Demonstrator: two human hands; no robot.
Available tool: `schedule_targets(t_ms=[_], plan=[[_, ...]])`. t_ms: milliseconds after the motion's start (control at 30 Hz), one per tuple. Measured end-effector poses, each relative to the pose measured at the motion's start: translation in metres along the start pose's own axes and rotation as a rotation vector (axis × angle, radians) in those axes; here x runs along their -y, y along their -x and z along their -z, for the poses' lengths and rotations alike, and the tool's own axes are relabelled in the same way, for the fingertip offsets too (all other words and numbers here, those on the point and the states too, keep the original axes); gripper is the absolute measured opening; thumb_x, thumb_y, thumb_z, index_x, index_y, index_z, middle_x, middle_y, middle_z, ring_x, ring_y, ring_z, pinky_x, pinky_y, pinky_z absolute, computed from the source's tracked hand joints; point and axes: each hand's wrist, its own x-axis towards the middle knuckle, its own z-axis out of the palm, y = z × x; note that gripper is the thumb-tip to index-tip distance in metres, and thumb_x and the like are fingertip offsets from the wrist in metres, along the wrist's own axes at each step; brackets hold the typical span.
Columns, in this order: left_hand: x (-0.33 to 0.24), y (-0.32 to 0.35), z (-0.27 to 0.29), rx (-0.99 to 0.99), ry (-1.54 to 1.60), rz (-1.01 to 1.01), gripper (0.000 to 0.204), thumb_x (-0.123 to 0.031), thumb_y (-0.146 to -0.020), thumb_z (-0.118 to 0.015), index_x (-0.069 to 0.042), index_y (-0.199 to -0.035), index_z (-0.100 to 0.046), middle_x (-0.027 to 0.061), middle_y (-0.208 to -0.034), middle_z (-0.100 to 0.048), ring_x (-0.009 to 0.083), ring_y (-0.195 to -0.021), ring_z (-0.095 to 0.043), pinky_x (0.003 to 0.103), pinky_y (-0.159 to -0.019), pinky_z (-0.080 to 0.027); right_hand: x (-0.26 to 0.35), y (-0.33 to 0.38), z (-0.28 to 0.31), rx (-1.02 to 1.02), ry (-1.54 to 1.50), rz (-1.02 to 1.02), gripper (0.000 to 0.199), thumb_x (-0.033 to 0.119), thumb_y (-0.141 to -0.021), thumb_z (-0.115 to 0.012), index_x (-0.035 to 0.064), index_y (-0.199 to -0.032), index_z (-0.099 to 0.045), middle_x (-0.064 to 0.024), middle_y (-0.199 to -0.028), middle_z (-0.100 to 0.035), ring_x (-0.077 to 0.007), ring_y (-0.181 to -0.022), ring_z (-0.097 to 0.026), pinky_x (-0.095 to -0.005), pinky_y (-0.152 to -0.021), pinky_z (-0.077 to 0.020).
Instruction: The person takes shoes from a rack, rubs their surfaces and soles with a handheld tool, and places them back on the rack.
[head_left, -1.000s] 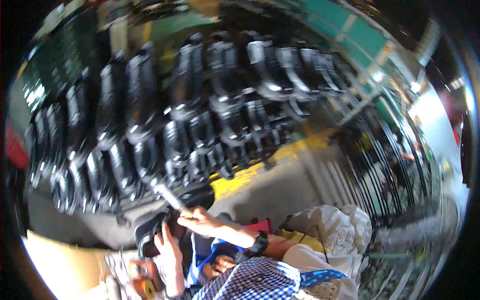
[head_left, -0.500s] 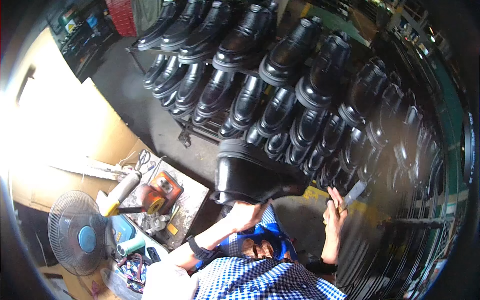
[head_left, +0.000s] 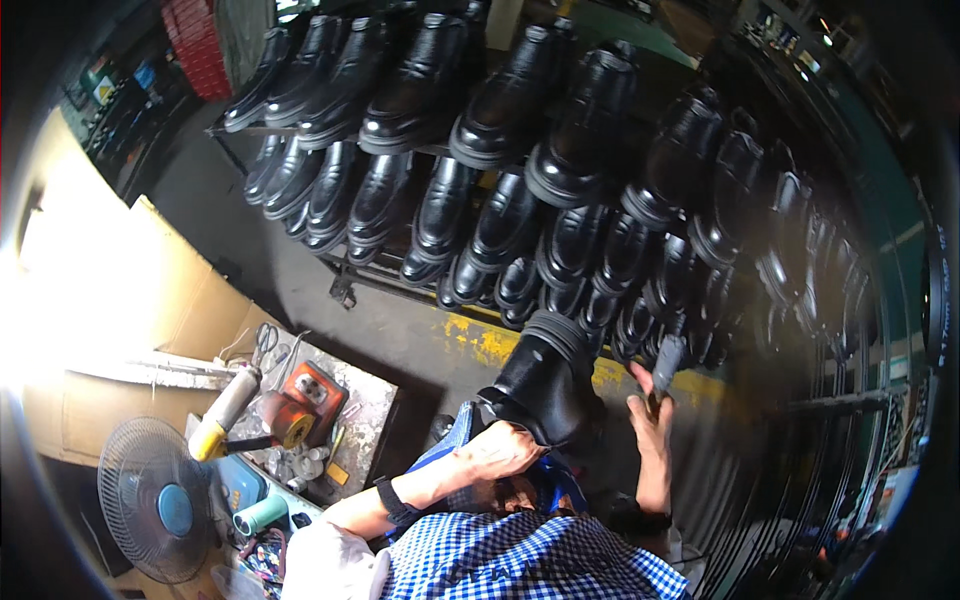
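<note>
A glossy black shoe (head_left: pixel 545 375) is in front of me, its grey-edged sole facing the rack. My left hand (head_left: pixel 503 450) is closed on the shoe near its opening; some of its fingers are hidden. To the right, apart from the shoe, my right hand (head_left: pixel 652 420) is raised and grips a short tool with a flat grey head (head_left: pixel 668 362). The head points up and away from me. The tool's exact kind is unclear.
A rack with several rows of black shoes (head_left: pixel 415 95) stands ahead. At left are a worktable (head_left: pixel 375 395) with an orange-red box (head_left: pixel 312 385), scissors (head_left: pixel 265 340) and a grey-and-yellow tool (head_left: pixel 230 410), plus a fan (head_left: pixel 155 500) and bright lamp. Metal racking (head_left: pixel 840 400) lines the right.
The shoe has turned from lying sideways to pointing more away from me, and moved right. My right hand has shifted slightly left with the tool. The whole view has also shifted.
</note>
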Motion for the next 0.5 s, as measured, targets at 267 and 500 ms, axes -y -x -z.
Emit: schedule_targets(t_ms=[267, 500], plan=[[-0.007, -0.024, 0.028, 0.35, 0.352, 0.408, 0.029, -0.015, -0.074, -0.059, 0.001, -0.097, -0.053, 0.0096, -0.09, -0.058, 0.0209, -0.083, -0.057, 0.031, -0.073, -0.046, 0.008, -0.042, -0.025, 0.15, -0.049, -0.056, 0.049, 0.018, -0.067, -0.074, -0.0004, -0.108, -0.055, -0.006, -0.108, -0.056, -0.0127, -0.099, -0.049, -0.0278, -0.087, -0.0371], [-0.004, -0.056, 0.073, -0.727, 1.909, 1.168, 0.05, -0.04, -0.088, -0.045, -0.006, -0.124, -0.038, 0.0064, -0.116, -0.05, 0.0157, -0.102, -0.05, 0.031, -0.089, -0.039, 0.015, -0.049, -0.067, 0.239, 0.088, 0.035, 0.036, 0.022, -0.07, -0.072, -0.0021, -0.092, -0.058, -0.0023, -0.08, -0.055, -0.0096, -0.073, -0.049, -0.0247, -0.066, -0.0408]])
